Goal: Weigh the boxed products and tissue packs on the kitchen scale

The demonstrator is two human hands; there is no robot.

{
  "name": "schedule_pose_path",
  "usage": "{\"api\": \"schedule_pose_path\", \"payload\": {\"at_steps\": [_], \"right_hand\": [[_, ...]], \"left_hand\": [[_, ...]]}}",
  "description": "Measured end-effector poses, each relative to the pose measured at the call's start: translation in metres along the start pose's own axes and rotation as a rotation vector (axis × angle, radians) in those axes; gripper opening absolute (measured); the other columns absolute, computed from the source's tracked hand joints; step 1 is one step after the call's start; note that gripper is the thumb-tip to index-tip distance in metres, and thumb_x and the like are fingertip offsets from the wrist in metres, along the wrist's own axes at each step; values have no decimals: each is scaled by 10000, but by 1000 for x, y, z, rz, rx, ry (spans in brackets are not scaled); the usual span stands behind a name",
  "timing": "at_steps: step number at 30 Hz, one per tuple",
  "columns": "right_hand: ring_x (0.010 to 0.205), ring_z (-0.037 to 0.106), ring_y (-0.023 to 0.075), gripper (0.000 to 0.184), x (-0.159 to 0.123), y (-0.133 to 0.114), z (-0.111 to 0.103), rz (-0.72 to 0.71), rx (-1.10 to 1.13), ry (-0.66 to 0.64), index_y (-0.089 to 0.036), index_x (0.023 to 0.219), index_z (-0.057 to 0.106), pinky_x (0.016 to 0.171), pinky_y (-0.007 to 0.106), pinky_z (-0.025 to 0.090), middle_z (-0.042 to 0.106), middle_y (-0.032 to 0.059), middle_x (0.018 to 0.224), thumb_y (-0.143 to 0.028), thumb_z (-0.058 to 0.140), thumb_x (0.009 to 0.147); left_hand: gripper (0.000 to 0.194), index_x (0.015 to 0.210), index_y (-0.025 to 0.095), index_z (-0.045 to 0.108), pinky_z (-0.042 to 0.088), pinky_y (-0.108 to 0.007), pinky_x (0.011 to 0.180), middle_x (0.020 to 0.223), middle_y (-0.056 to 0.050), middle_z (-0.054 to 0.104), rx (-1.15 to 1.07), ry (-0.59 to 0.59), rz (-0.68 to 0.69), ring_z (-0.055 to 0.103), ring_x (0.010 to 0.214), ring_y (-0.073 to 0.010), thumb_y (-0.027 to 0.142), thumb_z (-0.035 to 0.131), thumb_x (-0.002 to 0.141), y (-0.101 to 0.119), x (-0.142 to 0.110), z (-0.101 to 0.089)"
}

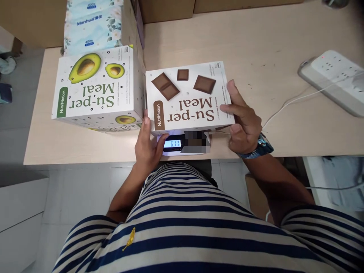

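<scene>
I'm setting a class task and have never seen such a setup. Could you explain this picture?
There is no machine: the left grip and right grip are simply a person's bare hands. One head-worn camera looks forward and down, so the striped shirt shows at the bottom. Together the hands hold a chocolate-pictured box above a small device with a lit display; whether box and device touch is hidden. On the table, an avocado-pictured box stands to the left, blue-and-white packs behind it; a white power strip lies to the right.
</scene>
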State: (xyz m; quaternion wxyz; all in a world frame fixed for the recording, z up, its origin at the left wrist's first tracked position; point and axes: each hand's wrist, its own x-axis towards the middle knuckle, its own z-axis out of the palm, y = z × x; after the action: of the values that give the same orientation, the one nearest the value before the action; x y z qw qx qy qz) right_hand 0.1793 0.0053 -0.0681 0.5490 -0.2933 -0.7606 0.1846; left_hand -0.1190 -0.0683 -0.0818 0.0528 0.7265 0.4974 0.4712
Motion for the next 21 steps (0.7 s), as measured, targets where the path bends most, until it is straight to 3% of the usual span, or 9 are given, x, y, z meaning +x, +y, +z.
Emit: {"api": "schedule_pose_path", "payload": {"at_steps": [4, 9, 13, 18, 21], "right_hand": [[1649, 460, 416, 652, -6, 7, 4, 175, -15, 22, -370, 1295, 722, 1368, 666, 389, 572, 28, 1713, -834, 442, 932], [1675, 417, 408, 778, -8, 8, 14, 95, 83, 121, -376, 1466, 646, 1357, 683, 367, 495, 18, 1758, -870, 290, 982], [1692, 377, 421, 860, -5, 4, 21, 196, 25, 198, -356, 1537, 559, 1364, 672, 310, 369, 56, 1814, -920, 284, 950], [1740, 243, 433, 784, -2, 6, 28, 113, 40, 325, -482, 1589, 449, 1333, 689, 288, 322, -33, 1810, -908, 368, 936], [1737, 247, 440, 796, -2, 5, 30, 127, 7, 325, -462, 1594, 465, 1315, 708, 308, 348, 1, 1792, -907, 326, 949]], "left_hand": [[872, 1751, 424, 124, 553, -556, 1287, 1799, -115, 439, 25, -17, -39, 510, 1632, -350, 483, 662, 1067, -2, -2, 0], [806, 1704, 372, 316, 629, -537, 1206, 1670, -113, 600, 86, 49, -32, 551, 1602, -360, 564, 695, 1019, 2, -2, -3], [742, 1692, 347, 336, 634, -530, 1190, 1705, -119, 563, 79, 22, -51, 520, 1625, -357, 570, 626, 1046, 7, 2, -5], [688, 1706, 400, 277, 556, -589, 1263, 1755, -79, 493, -13, 8, -19, 474, 1657, -350, 546, 521, 1080, 10, 5, -7], [619, 1630, 398, 393, 451, -678, 1321, 1679, -65, 554, -29, 55, -57, 442, 1668, -386, 654, 424, 1067, 10, 1, -9]]}}
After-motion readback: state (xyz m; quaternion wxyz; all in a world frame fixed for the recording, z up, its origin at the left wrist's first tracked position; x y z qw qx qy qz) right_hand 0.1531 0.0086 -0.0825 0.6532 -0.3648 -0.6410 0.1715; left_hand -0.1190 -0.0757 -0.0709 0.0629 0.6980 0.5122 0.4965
